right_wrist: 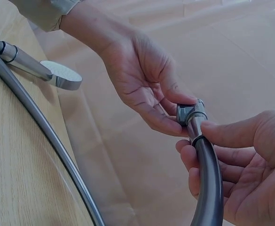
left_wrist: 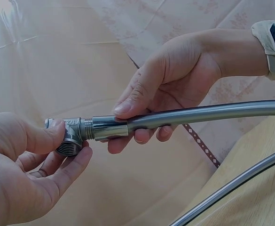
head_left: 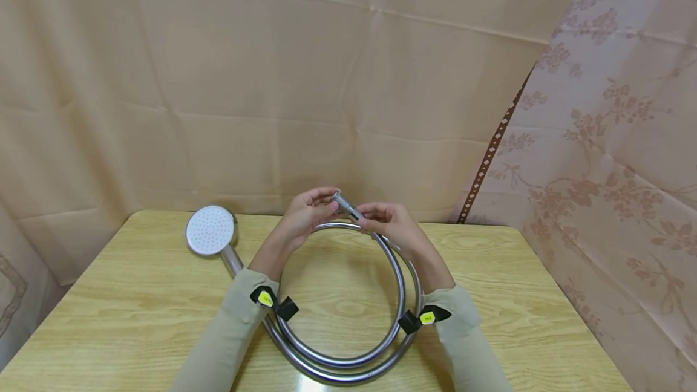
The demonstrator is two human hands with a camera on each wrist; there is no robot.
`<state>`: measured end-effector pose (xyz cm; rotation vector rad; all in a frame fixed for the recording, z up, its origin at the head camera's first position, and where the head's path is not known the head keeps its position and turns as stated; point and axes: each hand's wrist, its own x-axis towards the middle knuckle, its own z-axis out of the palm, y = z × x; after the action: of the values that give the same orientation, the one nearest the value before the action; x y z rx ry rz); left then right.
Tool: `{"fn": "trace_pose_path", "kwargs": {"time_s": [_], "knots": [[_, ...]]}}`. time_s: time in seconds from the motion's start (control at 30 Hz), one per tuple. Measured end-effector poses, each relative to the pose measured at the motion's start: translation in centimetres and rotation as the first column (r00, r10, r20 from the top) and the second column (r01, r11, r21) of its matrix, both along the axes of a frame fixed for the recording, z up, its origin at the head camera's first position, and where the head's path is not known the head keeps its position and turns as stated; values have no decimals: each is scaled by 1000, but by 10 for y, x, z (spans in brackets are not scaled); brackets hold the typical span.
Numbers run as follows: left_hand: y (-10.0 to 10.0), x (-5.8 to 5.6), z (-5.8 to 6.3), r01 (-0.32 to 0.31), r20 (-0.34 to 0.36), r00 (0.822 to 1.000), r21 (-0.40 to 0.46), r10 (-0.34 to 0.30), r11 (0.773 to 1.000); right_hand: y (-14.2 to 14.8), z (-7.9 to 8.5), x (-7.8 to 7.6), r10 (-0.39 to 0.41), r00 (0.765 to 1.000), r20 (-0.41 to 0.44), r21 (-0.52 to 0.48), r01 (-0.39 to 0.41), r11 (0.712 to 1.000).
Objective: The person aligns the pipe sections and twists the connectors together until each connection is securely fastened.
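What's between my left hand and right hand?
In the left wrist view, threads and part of the shiny collar lie between your left hand on the metal fitting and right hand on the hose.

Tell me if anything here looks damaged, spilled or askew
Nothing stands out. The shower head lies face up, and no spill or damage shows. Some thread is exposed between the fitting in the left hand and the hose collar, but the two look in line.

I'm seeing just one handheld shower head [head_left: 209, 230], one metal shower hose [left_wrist: 198, 112], one threaded fitting [left_wrist: 73, 132] and one wooden table [head_left: 509, 283], plus two hands [head_left: 301, 216] [head_left: 397, 227] are showing up, with two beige sleeves [head_left: 218, 337] [head_left: 468, 346], two black wrist straps [head_left: 254, 294] [head_left: 443, 313] and two yellow tags [head_left: 265, 299] [head_left: 427, 317].
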<state>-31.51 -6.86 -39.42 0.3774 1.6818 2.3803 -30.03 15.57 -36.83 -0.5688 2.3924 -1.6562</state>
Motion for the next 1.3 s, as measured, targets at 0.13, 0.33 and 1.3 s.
{"fn": "trace_pose_path", "kwargs": {"time_s": [0.13,0.33,1.3], "knots": [[0,0,0,9,2,1000,-8,-9,1000,0,-1,0,-2,1000,1,-3,2,1000],[-1,1,-1,10,1,1000,-14,-10,1000,0,-1,1,2,1000,-3,2,-2,1000],[-3,0,1,44,-6,999,-27,-44,999,2,0,-1,45,997,69,-24,-43,999]]}}
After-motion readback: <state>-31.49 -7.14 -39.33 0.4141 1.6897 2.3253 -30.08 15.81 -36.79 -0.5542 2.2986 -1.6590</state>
